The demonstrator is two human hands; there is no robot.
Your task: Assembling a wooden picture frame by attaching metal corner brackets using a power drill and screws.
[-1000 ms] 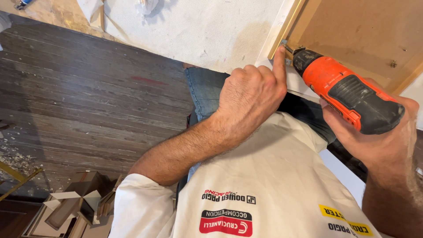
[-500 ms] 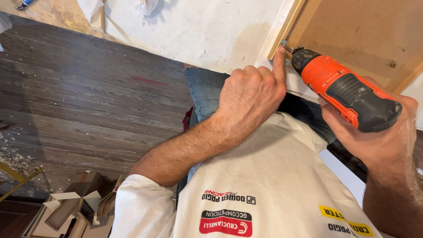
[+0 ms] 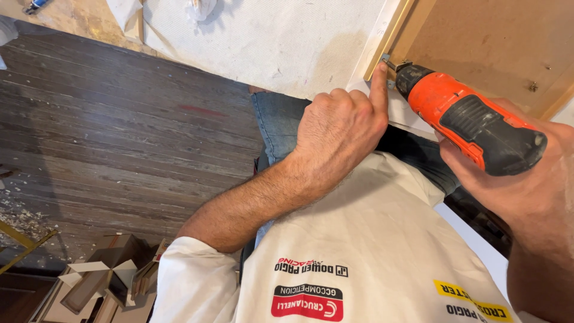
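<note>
My right hand (image 3: 526,191) grips an orange and black cordless drill (image 3: 466,116), its bit pointing up-left at the pale wooden edge strip (image 3: 391,33) of a brown fibreboard panel (image 3: 490,42). My left hand (image 3: 344,128) reaches up beside the drill tip, index finger stretched out and its tip touching the bit or screw at the panel's edge; the other fingers are curled. Whether a screw sits under the fingertip is too small to tell. My white printed shirt (image 3: 371,263) and blue jeans (image 3: 278,119) fill the lower middle.
Dark wooden floorboards (image 3: 119,131) lie to the left, with sawdust and a yellow metal piece (image 3: 24,239) at the far left. Cardboard scraps and boxes (image 3: 107,275) sit at the bottom left. A white textured sheet (image 3: 269,36) lies behind the panel.
Both hands and the drill hold nearly the same place; the drill has shifted only slightly.
</note>
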